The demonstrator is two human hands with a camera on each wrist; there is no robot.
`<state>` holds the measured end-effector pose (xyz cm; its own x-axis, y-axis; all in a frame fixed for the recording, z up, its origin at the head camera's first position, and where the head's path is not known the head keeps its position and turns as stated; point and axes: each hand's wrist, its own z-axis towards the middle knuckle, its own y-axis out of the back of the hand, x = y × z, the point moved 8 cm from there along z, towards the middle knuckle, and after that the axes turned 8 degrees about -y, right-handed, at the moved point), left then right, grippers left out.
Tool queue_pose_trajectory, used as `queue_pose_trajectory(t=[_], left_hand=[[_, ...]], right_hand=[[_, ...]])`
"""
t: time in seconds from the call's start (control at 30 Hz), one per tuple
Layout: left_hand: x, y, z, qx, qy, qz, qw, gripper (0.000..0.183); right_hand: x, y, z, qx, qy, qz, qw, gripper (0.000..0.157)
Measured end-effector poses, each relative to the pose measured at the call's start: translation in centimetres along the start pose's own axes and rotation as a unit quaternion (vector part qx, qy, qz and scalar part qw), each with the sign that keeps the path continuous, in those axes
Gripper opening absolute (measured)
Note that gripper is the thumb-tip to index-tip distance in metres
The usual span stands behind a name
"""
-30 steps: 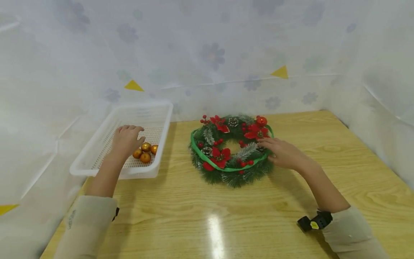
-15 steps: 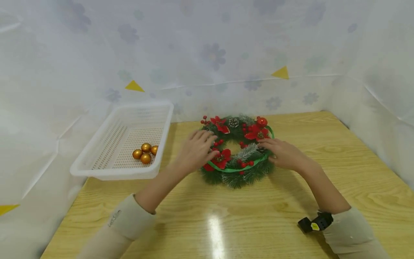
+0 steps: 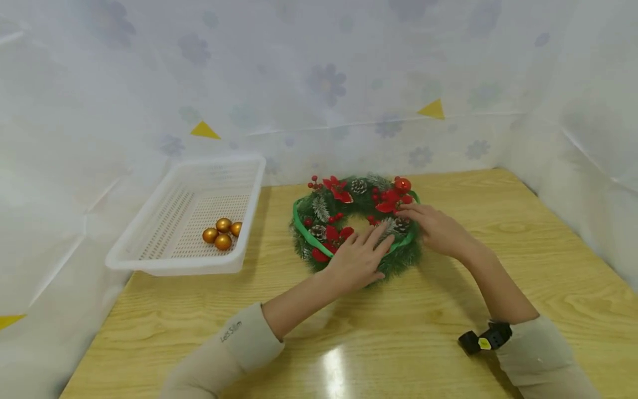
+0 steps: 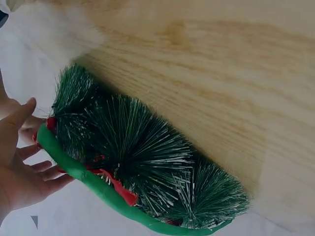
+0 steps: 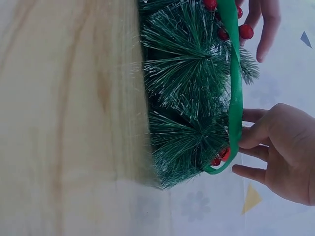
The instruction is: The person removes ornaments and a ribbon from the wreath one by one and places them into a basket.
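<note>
A green Christmas wreath (image 3: 319,208) lies on the table in the head view. It carries red flowers, red berries, pinecones, frosted sprigs and a red ball (image 3: 402,184). Around its top runs a green ribbon (image 3: 306,235), which shows close up in the left wrist view. Over the front right of the wreath, my left hand (image 3: 356,260) spreads its fingers, covering part of the ribbon. My right hand (image 3: 441,230) is at the wreath's right side, its fingertips by a red flower (image 3: 391,200) and a pinecone. No held object shows in either hand.
A white plastic basket (image 3: 251,221) stands on the left, with several gold balls (image 3: 222,242) inside. The wooden table (image 3: 399,332) ends at a pale flowered sheet (image 3: 326,83) behind and at both sides. Yellow triangles mark the sheet.
My left hand has gone from the basket rightward, across the wreath's left side, to its front right. The right hand has shifted slightly at the wreath's right edge. The gold balls stayed put.
</note>
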<state>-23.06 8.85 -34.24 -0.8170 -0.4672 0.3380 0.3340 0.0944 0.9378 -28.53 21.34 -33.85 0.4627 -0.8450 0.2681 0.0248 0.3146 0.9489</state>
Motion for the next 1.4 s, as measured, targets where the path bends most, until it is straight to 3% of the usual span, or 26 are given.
queue_pose_trajectory(t=[0.17, 0.4, 0.63, 0.9, 1.2, 1.4], left_hand=[[-0.3, -0.6, -0.1, 0.011, -0.014, 0.027, 0.9995, 0.069], [-0.1, -0.6, -0.8, -0.050, -0.047, 0.010, 0.9976, 0.056], [1.0, -1.0, -2.3, -0.055, -0.097, -0.015, 0.9936, 0.064], [3.1, -1.8, -4.3, -0.049, -0.142, -0.036, 0.9879, 0.065], [5.3, -2.8, -5.8, -0.042, -0.152, -0.039, 0.9868, 0.052], [5.7, -2.4, -5.8, -0.022, -0.144, -0.043, 0.9884, 0.062]], right_hand=[[-0.4, -0.3, 0.2, 0.017, -0.017, -0.007, 1.000, 0.055], [-0.4, -0.5, 0.2, 0.030, -0.022, -0.006, 0.999, 0.055], [0.7, -0.4, -0.1, 0.030, -0.010, 0.001, 0.999, 0.052], [3.0, 0.0, -0.1, 0.027, 0.015, -0.027, 0.999, 0.050], [5.2, -0.9, -0.4, 0.028, 0.040, -0.081, 0.996, 0.047], [5.6, -0.6, -0.2, 0.018, 0.043, -0.063, 0.997, 0.046]])
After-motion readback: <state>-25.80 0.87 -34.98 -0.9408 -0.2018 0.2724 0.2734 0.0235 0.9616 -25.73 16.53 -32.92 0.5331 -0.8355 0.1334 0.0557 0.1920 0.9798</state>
